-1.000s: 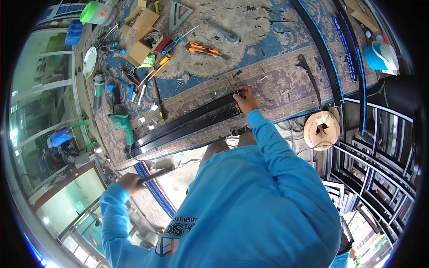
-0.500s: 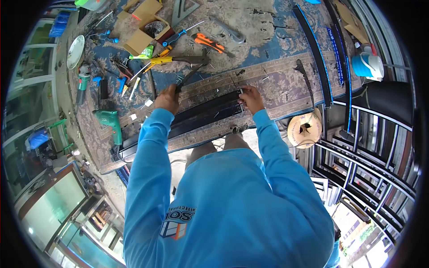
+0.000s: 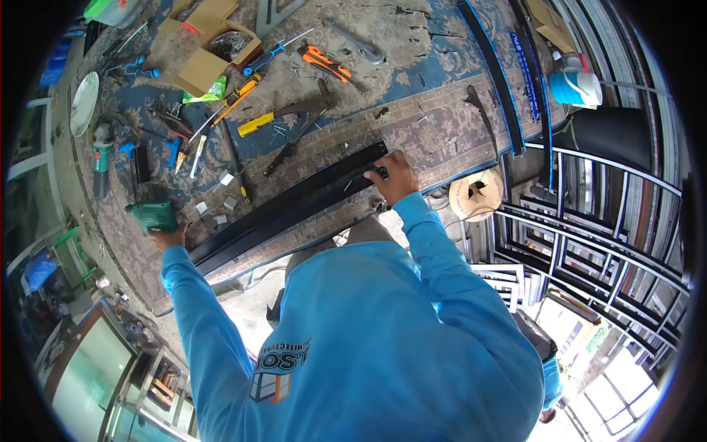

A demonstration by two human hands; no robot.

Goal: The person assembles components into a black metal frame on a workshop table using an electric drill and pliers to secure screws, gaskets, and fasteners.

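A long black metal profile [image 3: 294, 197] lies slantwise across the near part of the carpeted table. At its right end my right hand [image 3: 398, 177] is closed on it, thumb and fingers around the end. My left hand [image 3: 171, 237] is wrapped round the handle of a green power drill [image 3: 153, 215] at the left, near the profile's far left end. Beyond the profile lies a riveter-like tool with yellow grips [image 3: 287, 118], touched by neither hand. Small white pieces [image 3: 202, 208] are scattered beside the drill.
A hammer-like tool [image 3: 239, 166], orange-handled cutters [image 3: 324, 62], an open cardboard box [image 3: 213, 62] and a green angle grinder [image 3: 102, 158] lie on the table [image 3: 412, 92]. Long black strips [image 3: 493, 74] and a blue bucket [image 3: 567, 88] are at the right.
My left hand has let go of the yellow-gripped tool, moved left and down, and taken hold of the drill. The drill has turned. My right hand stays at the profile's end. The view has shifted.
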